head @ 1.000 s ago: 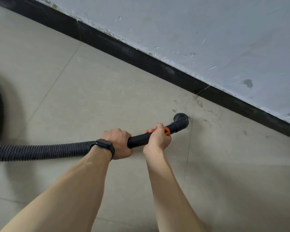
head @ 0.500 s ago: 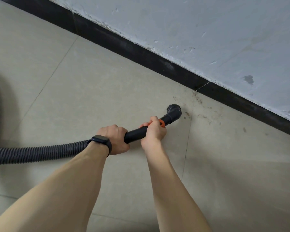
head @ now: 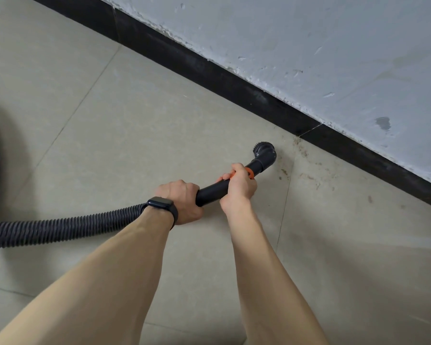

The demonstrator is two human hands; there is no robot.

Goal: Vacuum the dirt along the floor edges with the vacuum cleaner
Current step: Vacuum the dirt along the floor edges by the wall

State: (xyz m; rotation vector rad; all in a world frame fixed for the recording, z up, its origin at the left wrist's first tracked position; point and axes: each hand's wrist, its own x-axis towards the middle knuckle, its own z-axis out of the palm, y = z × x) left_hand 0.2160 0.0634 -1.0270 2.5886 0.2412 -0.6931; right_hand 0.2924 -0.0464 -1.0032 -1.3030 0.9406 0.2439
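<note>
I hold a black vacuum tube [head: 210,191] with an orange ring and an elbow-shaped brush nozzle [head: 264,153] low over the beige tiled floor. My left hand [head: 182,201], a dark watch on its wrist, grips the tube where the ribbed hose [head: 60,229] joins it. My right hand [head: 238,186] grips the tube at the orange ring, just behind the nozzle. Brown specks of dirt [head: 306,170] lie scattered on the tiles to the right of the nozzle, near the black skirting board [head: 234,82].
A grey-white plastered wall [head: 309,46] with chipped paint rises above the skirting and runs diagonally from upper left to right. The hose curves off the left edge of the view. Bare floor tiles [head: 110,120] spread to the left and below.
The nozzle has shifted up and slightly left, closer to the skirting board, with its brush end now tipped upward. Both hands keep the same grip on the tube.
</note>
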